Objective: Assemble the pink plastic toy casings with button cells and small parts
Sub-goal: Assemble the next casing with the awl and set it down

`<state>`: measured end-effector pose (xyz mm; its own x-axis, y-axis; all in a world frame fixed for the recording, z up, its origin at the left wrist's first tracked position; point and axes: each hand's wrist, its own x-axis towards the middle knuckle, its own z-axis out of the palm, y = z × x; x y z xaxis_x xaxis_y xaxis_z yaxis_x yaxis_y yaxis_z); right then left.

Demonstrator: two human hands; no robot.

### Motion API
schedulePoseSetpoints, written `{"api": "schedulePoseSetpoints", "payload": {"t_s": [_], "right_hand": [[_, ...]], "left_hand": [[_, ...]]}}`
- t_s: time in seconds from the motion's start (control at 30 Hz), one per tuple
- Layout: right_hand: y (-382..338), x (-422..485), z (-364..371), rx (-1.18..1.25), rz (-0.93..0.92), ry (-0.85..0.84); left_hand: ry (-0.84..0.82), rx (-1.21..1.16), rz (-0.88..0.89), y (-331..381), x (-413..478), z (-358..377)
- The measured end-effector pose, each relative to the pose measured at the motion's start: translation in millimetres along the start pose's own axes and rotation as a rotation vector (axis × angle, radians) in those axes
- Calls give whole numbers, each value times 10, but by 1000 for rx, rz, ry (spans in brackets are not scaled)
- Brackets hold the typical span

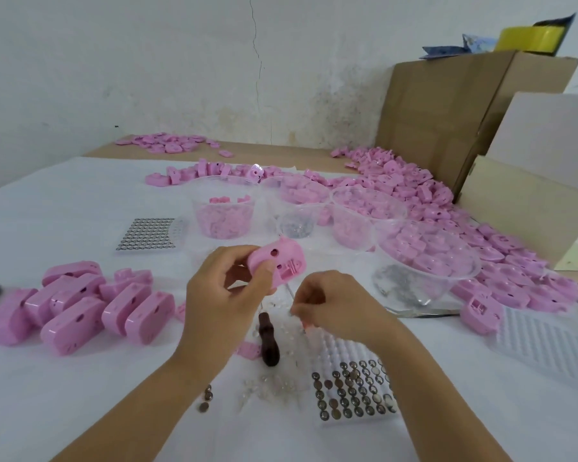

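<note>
My left hand (226,295) grips a pink casing (282,261) above the white table, its open underside turned toward me. My right hand (327,308) hovers just below and right of it with fingertips pinched together; whatever small part they hold is too tiny to make out. A dark brown tool handle (269,338) lies on the table between my hands. A blister tray of button cells (351,391) sits near my right forearm. A few loose button cells (207,399) and small clear parts (274,388) lie beside it.
Assembled pink casings (77,305) are piled at the left. Clear plastic tubs (226,211) and a bowl (427,261) hold pink and metal parts. A second cell tray (149,235) lies farther back. Loose casings (498,251) spread along the right by cardboard boxes (447,111). An empty white tray (548,341) is at right.
</note>
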<state>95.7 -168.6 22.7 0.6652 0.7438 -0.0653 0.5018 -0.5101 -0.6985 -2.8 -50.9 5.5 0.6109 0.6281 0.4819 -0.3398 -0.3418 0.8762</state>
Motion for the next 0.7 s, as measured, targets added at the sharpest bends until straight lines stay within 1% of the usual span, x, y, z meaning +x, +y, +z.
{"api": "schedulePoseSetpoints", "payload": {"t_s": [0.07,0.1,0.17,0.23,0.33,0.47,0.53,0.63,0.7], "right_hand": [[-9,-47,-94,339,-17,3],[-23,-67,-129,470,-44,30],[-39,-85,-173,650,-103,143],[-55,-92,-198,765,-154,275],[-73,-96,-194,814,-208,380],[-106,-95,-143,874,-228,386],[-105,-92,-135,900,-230,381],[-96,-89,-134,868,-257,396],[-103,-93,-123,824,-287,411]], "left_hand": [[52,-121,-114,19,26,-14],[54,-190,-163,30,43,-19],[26,-281,-219,42,58,-29],[2,-318,-246,35,60,-36],[-18,-320,-279,28,65,-32],[-42,-320,-343,24,71,-25],[-53,-283,-363,15,73,-21],[-61,-194,-388,-1,75,-14],[-67,-180,-403,-7,75,-16]]}}
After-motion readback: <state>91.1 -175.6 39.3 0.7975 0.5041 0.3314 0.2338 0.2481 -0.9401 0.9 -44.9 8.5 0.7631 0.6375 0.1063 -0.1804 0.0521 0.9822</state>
